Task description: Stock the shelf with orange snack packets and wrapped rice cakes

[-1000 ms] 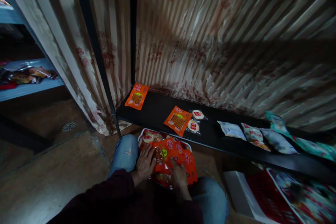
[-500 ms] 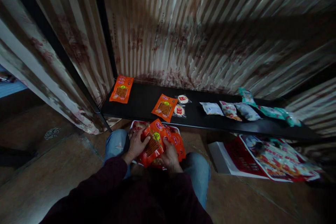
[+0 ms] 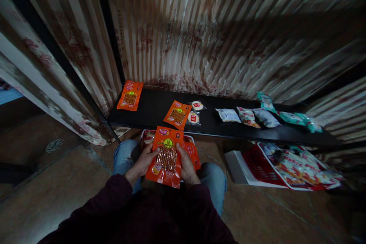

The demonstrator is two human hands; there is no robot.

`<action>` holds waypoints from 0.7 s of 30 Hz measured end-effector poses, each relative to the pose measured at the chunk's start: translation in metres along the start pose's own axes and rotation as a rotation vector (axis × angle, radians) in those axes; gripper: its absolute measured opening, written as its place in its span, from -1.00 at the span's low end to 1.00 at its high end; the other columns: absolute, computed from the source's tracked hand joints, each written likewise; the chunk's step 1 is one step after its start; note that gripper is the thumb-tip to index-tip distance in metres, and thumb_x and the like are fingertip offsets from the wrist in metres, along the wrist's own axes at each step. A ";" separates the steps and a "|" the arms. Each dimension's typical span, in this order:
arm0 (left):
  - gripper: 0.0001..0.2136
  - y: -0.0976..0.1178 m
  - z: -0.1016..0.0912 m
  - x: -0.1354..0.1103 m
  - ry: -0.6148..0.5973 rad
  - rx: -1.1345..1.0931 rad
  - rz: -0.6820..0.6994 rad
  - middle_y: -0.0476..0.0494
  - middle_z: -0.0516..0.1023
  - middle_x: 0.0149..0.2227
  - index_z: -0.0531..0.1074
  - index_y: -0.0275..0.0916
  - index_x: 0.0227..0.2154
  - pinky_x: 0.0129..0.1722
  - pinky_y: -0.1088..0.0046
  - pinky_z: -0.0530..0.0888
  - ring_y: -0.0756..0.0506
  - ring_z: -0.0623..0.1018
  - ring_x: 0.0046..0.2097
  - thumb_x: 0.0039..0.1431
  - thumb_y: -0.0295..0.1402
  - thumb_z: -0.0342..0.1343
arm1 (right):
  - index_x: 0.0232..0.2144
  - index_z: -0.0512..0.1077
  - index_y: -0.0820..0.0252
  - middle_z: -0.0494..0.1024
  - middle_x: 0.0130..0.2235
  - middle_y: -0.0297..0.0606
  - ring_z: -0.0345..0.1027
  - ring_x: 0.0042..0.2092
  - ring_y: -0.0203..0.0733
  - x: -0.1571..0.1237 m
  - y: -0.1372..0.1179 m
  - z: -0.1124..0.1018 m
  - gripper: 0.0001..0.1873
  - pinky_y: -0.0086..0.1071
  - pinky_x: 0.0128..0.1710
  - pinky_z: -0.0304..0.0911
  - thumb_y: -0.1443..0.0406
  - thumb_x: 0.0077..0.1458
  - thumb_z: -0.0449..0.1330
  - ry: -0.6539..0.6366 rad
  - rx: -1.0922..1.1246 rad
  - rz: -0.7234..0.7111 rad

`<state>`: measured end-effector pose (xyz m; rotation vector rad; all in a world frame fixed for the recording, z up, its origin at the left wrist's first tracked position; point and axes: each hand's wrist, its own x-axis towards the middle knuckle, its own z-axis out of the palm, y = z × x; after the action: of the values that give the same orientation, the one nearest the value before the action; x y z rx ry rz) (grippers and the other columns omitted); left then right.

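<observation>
Both hands hold an orange snack packet (image 3: 166, 157) upright over my lap. My left hand (image 3: 142, 161) grips its left edge and my right hand (image 3: 186, 164) grips its right edge, fingers curled round it. Under the packet lies a tray (image 3: 146, 134) with more orange packets (image 3: 191, 151) and pale snacks. On the low black shelf (image 3: 154, 110) ahead lie two more orange packets, one at the far left (image 3: 130, 96) and one near the middle (image 3: 177, 114).
Small round wrapped snacks (image 3: 195, 111) lie beside the middle orange packet. White, red and green bags (image 3: 257, 116) line the shelf's right part. A flat printed box (image 3: 280, 166) lies on the floor at right. Corrugated walls (image 3: 200, 38) close in the shelf.
Both hands have lifted one orange packet off the pile in the tray and turned it upright to face me. The view has shifted a little.
</observation>
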<state>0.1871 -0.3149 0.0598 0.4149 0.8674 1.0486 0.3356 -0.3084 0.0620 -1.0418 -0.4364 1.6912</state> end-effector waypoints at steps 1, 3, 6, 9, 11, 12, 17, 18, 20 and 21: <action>-0.46 0.000 0.000 -0.001 0.014 -0.011 0.014 -0.20 0.58 -0.21 0.41 -0.26 -0.12 -0.14 0.28 0.44 -0.17 0.56 -0.20 -0.23 -0.25 0.37 | -0.32 0.46 0.18 0.61 -0.33 -0.16 0.52 -0.21 0.04 -0.001 0.002 -0.001 -0.70 -0.10 -0.18 0.41 0.15 -0.11 0.34 0.002 0.001 0.029; -0.47 -0.001 -0.001 0.000 0.042 -0.017 0.029 -0.19 0.59 -0.24 0.42 -0.27 -0.14 -0.14 0.29 0.45 -0.18 0.57 -0.20 -0.25 -0.25 0.38 | -0.35 0.47 0.19 0.61 -0.36 -0.20 0.52 -0.25 0.01 -0.004 0.006 -0.002 -0.68 -0.13 -0.18 0.40 0.20 -0.20 0.40 0.007 0.018 0.096; -0.52 -0.004 -0.005 0.001 0.095 -0.013 0.036 -0.18 0.59 -0.29 0.43 -0.28 -0.19 -0.20 0.30 0.47 -0.17 0.58 -0.25 -0.23 -0.24 0.37 | -0.36 0.47 0.20 0.61 -0.39 -0.25 0.52 -0.27 -0.02 -0.007 0.009 -0.002 -0.64 -0.16 -0.20 0.39 0.24 -0.27 0.43 -0.026 0.001 0.091; -0.55 -0.006 -0.007 0.002 0.155 -0.002 0.036 -0.16 0.60 -0.32 0.44 -0.26 -0.20 -0.25 0.31 0.49 -0.15 0.59 -0.29 -0.21 -0.23 0.35 | -0.35 0.48 0.18 0.61 -0.39 -0.28 0.51 -0.26 -0.03 -0.008 0.011 -0.002 -0.63 -0.18 -0.20 0.38 0.22 -0.28 0.43 -0.067 -0.026 0.078; -0.56 -0.005 -0.006 0.001 0.188 -0.004 0.051 -0.15 0.60 -0.33 0.45 -0.25 -0.21 -0.25 0.33 0.49 -0.15 0.59 -0.29 -0.20 -0.23 0.35 | -0.36 0.48 0.16 0.61 -0.38 -0.29 0.51 -0.26 -0.04 -0.007 0.012 -0.004 -0.64 -0.19 -0.20 0.38 0.20 -0.28 0.43 -0.067 -0.050 0.060; -0.58 -0.004 -0.006 0.001 0.202 -0.007 0.064 -0.15 0.60 -0.33 0.46 -0.25 -0.22 -0.25 0.33 0.49 -0.15 0.59 -0.28 -0.20 -0.22 0.34 | -0.36 0.47 0.15 0.61 -0.37 -0.30 0.51 -0.25 -0.05 -0.007 0.013 -0.004 -0.64 -0.19 -0.19 0.37 0.20 -0.28 0.43 -0.066 -0.063 0.047; -0.69 0.001 -0.005 0.002 0.257 -0.002 0.069 -0.13 0.61 -0.35 0.48 -0.24 -0.30 -0.24 0.34 0.50 -0.16 0.59 -0.25 -0.17 -0.27 0.32 | -0.36 0.47 0.11 0.61 -0.36 -0.32 0.50 -0.25 -0.06 -0.009 0.012 -0.001 -0.66 -0.18 -0.18 0.37 0.18 -0.26 0.41 -0.046 -0.094 0.042; -0.72 0.002 -0.005 0.002 0.274 0.002 0.067 -0.12 0.61 -0.36 0.48 -0.23 -0.32 -0.25 0.35 0.50 -0.15 0.59 -0.26 -0.16 -0.29 0.30 | -0.36 0.48 0.10 0.61 -0.36 -0.32 0.50 -0.25 -0.05 -0.010 0.012 0.001 -0.67 -0.18 -0.18 0.38 0.18 -0.26 0.41 -0.038 -0.092 0.044; -0.76 0.004 -0.006 0.003 0.310 0.011 0.066 -0.10 0.61 -0.37 0.48 -0.21 -0.34 -0.26 0.35 0.51 -0.15 0.59 -0.27 -0.13 -0.32 0.28 | -0.36 0.48 0.09 0.62 -0.35 -0.32 0.50 -0.23 -0.05 -0.012 0.011 0.004 -0.66 -0.18 -0.18 0.38 0.18 -0.26 0.40 -0.022 -0.085 0.046; -0.78 0.005 -0.007 0.004 0.326 0.012 0.060 -0.10 0.61 -0.37 0.48 -0.20 -0.34 -0.26 0.35 0.51 -0.14 0.59 -0.27 -0.12 -0.32 0.27 | -0.35 0.48 0.09 0.62 -0.34 -0.32 0.50 -0.21 -0.05 -0.012 0.011 0.004 -0.66 -0.19 -0.18 0.38 0.18 -0.26 0.40 -0.017 -0.083 0.047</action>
<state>0.1795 -0.3097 0.0577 0.2843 1.1569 1.1869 0.3265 -0.3221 0.0617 -1.1062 -0.4995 1.7374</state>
